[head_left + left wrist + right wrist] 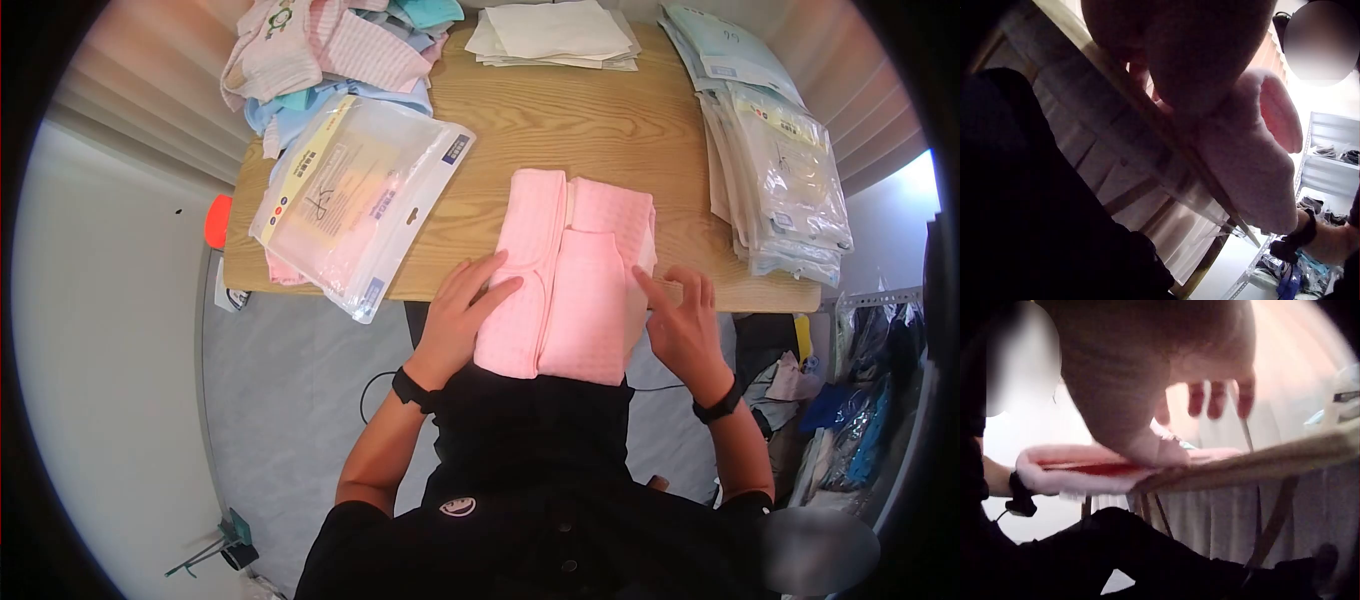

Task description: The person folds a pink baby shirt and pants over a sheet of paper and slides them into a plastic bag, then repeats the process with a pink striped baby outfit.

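Note:
A folded pink garment (pixel 585 300) with a textured weave lies at the table's front edge, its near end reaching past the edge toward the person. Its left panel folds inward beside a right flap. The left hand (pixel 462 312) rests on the left side of the garment, fingers extended and thumb lying on the cloth. At the right side is the right hand (pixel 688 322), its thumb touching the garment's edge. In the right wrist view the other fingers (pixel 1215 400) hang loosely, apart from the cloth. The garment's layered end (pixel 1079 469) shows there as a loop.
A clear zip bag (pixel 350 200) lies on the left of the wooden table (pixel 560 120), in front of a heap of clothes (pixel 330 50). White sheets (pixel 555 35) lie at the back. Packed bags (pixel 785 180) are stacked at the right.

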{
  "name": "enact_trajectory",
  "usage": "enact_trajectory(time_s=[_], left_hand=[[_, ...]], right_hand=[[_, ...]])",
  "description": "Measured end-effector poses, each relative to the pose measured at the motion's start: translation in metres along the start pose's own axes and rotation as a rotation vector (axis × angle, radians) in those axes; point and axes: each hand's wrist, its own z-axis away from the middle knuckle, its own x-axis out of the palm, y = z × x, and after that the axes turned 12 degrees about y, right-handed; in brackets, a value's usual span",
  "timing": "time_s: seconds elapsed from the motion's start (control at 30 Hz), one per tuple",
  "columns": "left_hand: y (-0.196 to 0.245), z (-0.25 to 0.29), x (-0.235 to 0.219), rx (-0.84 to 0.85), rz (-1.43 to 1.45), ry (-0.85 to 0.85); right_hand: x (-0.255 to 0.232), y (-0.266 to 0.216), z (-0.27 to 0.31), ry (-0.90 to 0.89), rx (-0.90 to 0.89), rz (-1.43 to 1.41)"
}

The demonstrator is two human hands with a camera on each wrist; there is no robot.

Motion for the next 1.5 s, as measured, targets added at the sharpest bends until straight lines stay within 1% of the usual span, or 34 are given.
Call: enact_trajectory(time_s=[0.07,0.17,0.27,0.37,0.47,0.57,0.67,0.77,0.87,0.97,1.07,1.17,1.23,1.27,1.33,1.43,1.47,1.5], left_hand=[[0.001,0.0,0.001,-0.013,0.01,0.009],[0.003,-0.002,-0.002,-0.04,0.041,0.012],[0.004,-0.005,-0.007,-0.05,0.071,-0.005],[0.005,-0.004,-0.008,-0.054,0.071,-0.006],[0.002,-0.002,-0.002,-0.029,0.042,0.003],[0.0,-0.003,-0.002,-0.043,0.046,0.004],[0.003,0.0,-0.002,-0.063,0.05,0.005],[0.002,-0.002,0.0,-0.056,0.03,0.016],[0.003,-0.001,0.0,-0.08,0.038,0.009],[0.004,-0.001,0.0,-0.096,0.055,0.004],[0.003,-0.001,-0.002,-0.089,0.068,-0.01],[0.005,-0.004,-0.007,-0.048,0.129,-0.028],[0.012,-0.01,-0.013,-0.011,0.206,-0.03],[0.015,-0.012,-0.015,-0.035,0.283,0.005],[0.02,-0.019,-0.018,-0.081,0.431,0.08],[0.022,-0.038,-0.014,-0.208,0.795,0.275],[0.032,-0.049,-0.015,-0.231,0.674,0.367],[0.042,-0.06,-0.016,-0.265,0.551,0.454]], right_hand=[[0.015,0.005,0.0,0.191,-0.262,0.06],[0.014,0.008,-0.016,0.025,-0.276,-0.009],[0.01,0.01,-0.019,-0.052,-0.153,-0.173],[0.023,0.016,-0.014,-0.041,-0.231,-0.15],[0.036,0.023,-0.019,-0.005,-0.461,0.01],[0.048,0.027,-0.016,0.075,-0.463,-0.022],[0.046,0.016,-0.014,0.209,-0.228,-0.105],[0.043,0.012,-0.012,0.182,-0.096,-0.115],[0.046,0.013,-0.011,0.14,-0.086,-0.198],[0.049,0.015,-0.015,0.107,-0.14,-0.287],[0.035,0.007,-0.018,0.174,-0.168,-0.212],[0.035,0.01,-0.013,0.252,-0.306,-0.127],[0.037,0.019,-0.011,0.205,-0.335,-0.189],[0.038,0.021,-0.013,0.182,-0.351,-0.221],[0.023,0.019,-0.02,0.204,-0.284,-0.356],[0.017,0.012,-0.026,0.252,-0.139,-0.604],[0.016,0.008,-0.026,0.267,-0.079,-0.693],[0.011,-0.004,-0.028,0.311,0.105,-0.778]])
